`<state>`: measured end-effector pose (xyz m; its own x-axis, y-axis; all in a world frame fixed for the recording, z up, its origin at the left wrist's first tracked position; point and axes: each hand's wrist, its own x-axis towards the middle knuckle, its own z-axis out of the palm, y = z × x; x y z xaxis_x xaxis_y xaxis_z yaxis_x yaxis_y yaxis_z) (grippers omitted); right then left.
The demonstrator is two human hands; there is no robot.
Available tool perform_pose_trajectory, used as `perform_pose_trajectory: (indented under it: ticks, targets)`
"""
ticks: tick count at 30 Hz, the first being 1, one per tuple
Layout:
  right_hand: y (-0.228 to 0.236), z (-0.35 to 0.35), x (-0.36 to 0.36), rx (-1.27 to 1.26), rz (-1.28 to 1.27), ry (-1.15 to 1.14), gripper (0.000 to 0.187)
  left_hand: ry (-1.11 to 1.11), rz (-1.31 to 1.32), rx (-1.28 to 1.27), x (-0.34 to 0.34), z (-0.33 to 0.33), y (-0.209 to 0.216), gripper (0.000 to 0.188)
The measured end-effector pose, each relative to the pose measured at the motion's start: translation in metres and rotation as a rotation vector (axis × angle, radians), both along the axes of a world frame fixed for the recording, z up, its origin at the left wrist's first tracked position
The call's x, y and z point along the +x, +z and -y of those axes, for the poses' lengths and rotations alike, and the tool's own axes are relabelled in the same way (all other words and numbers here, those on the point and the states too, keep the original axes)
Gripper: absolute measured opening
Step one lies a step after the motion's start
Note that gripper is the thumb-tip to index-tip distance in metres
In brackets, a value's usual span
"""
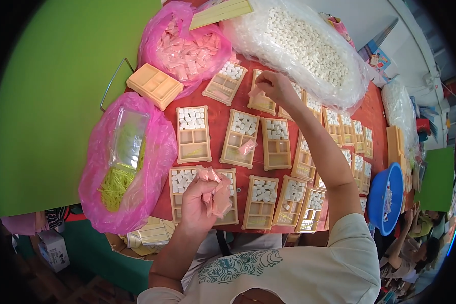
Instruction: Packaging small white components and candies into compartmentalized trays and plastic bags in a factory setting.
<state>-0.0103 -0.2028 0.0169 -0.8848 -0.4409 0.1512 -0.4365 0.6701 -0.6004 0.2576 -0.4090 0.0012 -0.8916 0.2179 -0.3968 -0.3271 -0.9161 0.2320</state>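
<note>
Left hand [196, 201], pink packets [220, 200], seemingly lengthwise forward

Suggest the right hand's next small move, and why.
I'd probably lower the pink packet into the tray beneath the right hand: it appears pinched there, another tray already contains one, and the left hand holds more.

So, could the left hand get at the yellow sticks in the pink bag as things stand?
Probably not to grasp them yet: the left hand holds a bunch of pink packets. The way itself looks free, since the near yellow sticks lie exposed, though a clear plastic box covers the far part.
</note>
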Motion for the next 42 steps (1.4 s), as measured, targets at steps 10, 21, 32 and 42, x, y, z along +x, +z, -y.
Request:
perform_pose_trajectory:
  ticks: [10,21,32,42]
  targets:
    - [-0.028,-0.016,0.031,0.232,-0.412,-0.148,0.012,-0.007,-0.006,-0.022,0.009,-0.009,-0.002,0.018]
    - [-0.036,0.075,0.026,0.311,-0.437,0.104,0.011,-0.013,0.030,0.007,0.013,-0.001,0.000,0.018]
    - [0.011,0.023,0.090,0.193,-0.231,0.331,0.012,0.009,-0.060,0.008,0.023,-0.001,-0.008,0.013]
    - [-0.009,0.010,0.133,0.243,-0.212,0.384,0.011,0.001,0.021,-0.026,0.044,-0.006,-0.003,0.009]
